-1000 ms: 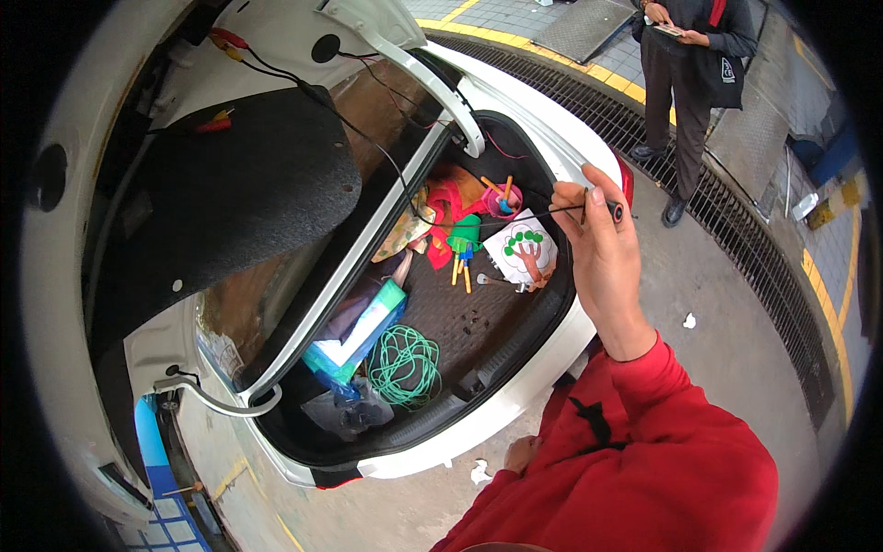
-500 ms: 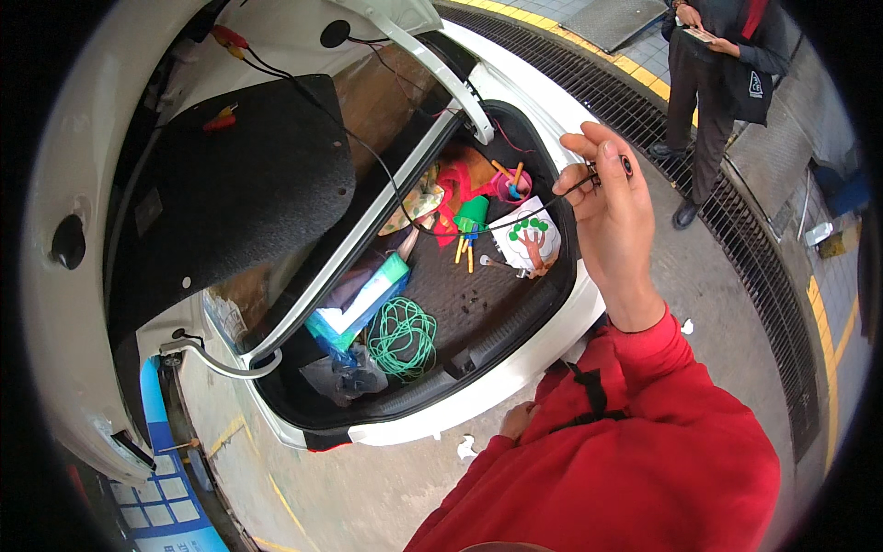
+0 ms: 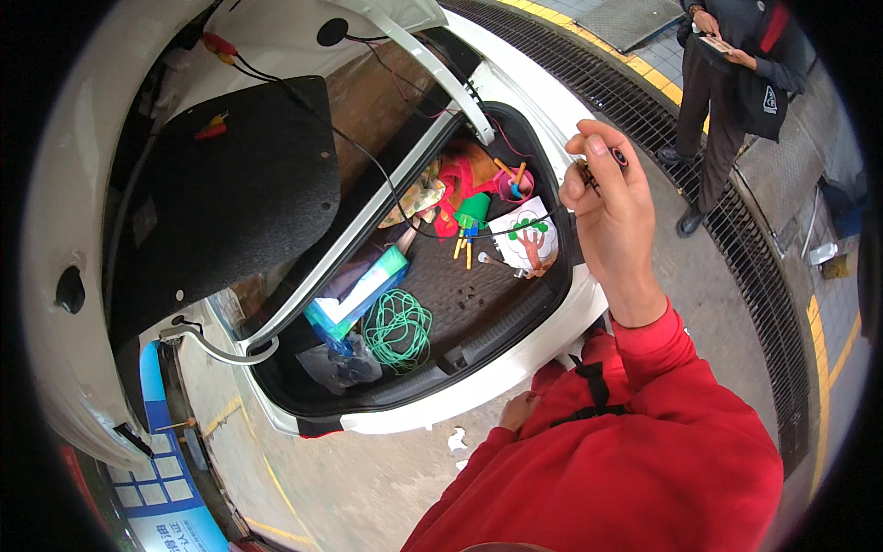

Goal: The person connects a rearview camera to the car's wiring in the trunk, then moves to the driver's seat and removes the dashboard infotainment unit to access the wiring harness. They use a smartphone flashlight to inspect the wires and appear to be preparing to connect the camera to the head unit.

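Raised over the right rear corner of a white car, my right hand (image 3: 614,207) pinches a small black camera-like piece (image 3: 620,157) with a round lens, its fingers closed round it. A thin black cable (image 3: 391,184) sags from near that hand across the trunk and up to red and yellow plugs (image 3: 219,46) on the raised tailgate. Low by my body, my left hand (image 3: 520,411) hangs near the rear bumper; its back shows, but its fingers are mostly hidden. Part of the camera-like piece is covered by my fingers.
The open trunk (image 3: 441,276) holds a green cord coil (image 3: 397,331), a tissue pack (image 3: 363,294), a tree picture (image 3: 529,235), a pink cup (image 3: 517,189) with handled tools and a green item (image 3: 472,212). A person (image 3: 727,101) stands at the right beside a floor grate (image 3: 763,276).
The view has shifted slightly. My right fingers have tilted the small black piece a little, and the cable's end beside the hand now hangs lower. My left hand stays low.
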Tool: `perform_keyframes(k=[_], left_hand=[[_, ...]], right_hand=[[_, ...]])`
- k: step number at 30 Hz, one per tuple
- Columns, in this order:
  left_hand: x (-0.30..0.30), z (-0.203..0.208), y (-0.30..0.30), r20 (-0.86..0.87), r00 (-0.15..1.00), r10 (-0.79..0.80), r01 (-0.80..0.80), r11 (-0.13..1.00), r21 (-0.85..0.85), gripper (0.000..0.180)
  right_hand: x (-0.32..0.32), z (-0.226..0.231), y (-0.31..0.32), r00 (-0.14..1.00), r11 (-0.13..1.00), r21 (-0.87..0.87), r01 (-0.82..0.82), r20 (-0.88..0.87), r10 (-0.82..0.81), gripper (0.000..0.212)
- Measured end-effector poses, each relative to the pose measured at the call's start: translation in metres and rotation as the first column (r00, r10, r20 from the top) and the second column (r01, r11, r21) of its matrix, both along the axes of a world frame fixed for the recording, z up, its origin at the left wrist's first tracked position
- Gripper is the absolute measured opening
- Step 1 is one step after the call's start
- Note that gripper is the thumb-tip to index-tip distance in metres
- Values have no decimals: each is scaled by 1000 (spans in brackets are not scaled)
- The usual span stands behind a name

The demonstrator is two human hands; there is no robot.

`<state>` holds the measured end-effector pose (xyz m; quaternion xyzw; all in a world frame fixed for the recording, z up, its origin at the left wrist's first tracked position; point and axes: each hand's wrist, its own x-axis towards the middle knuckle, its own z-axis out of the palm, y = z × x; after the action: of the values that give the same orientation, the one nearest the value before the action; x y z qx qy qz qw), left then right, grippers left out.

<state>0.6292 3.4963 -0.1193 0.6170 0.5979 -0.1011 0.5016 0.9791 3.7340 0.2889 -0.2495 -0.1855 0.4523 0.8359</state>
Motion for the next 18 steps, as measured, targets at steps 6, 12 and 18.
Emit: perform_keyframes(k=[6,12,18], left_hand=[[14,-2,-3,46,995,85,-88,995,54,53],[24,7,2,43,985,169,-171,983,60,54],[30,17,18,30,976,214,-216,972,88,54]], right_hand=[[0,-12,20,989,993,5,-122,84,121,27],[-24,-78,35,944,932,-177,-316,-160,289,22],[-62,-147,18,800,745,-317,-587,-371,472,17]])
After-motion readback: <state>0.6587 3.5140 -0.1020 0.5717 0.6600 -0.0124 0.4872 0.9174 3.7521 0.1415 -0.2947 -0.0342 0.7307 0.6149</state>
